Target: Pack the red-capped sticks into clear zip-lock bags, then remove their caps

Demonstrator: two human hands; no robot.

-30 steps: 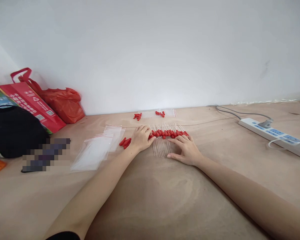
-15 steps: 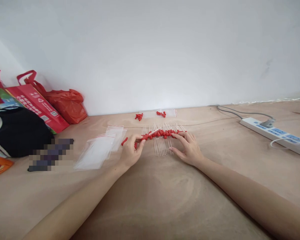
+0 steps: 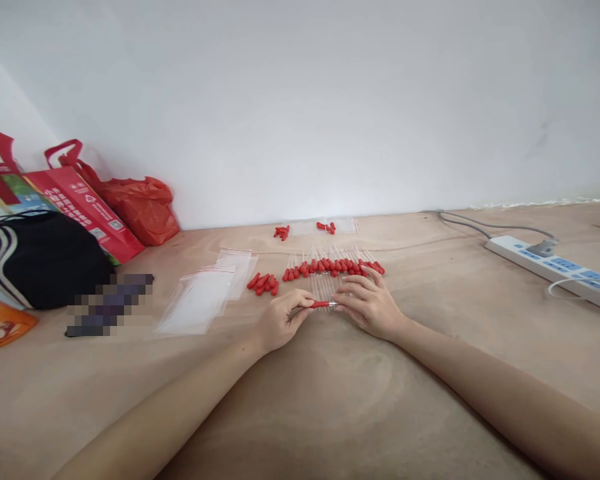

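Observation:
A row of clear glass droppers with red rubber bulbs (image 3: pixel 335 268) lies on the wooden tabletop (image 3: pixel 330 400) in front of me. My left hand (image 3: pixel 279 321) pinches the red bulb of one dropper (image 3: pixel 323 304), held level just in front of the row. My right hand (image 3: pixel 370 305) meets it from the right, fingertips closed on the clear tube end of the same dropper. A few loose red bulbs (image 3: pixel 264 283) lie to the left of the row.
Clear zip bags (image 3: pixel 205 299) lie left of the bulbs. Two more small bags with red bulbs (image 3: pixel 310 228) sit by the wall. Red bags (image 3: pixel 105 200) and a black bag (image 3: pixel 40 257) stand at far left. A white power strip (image 3: pixel 550 270) lies at right.
My left hand lifted one dropper out of the row's left end and drew it toward me. My right hand came off the row and closed on its other end.

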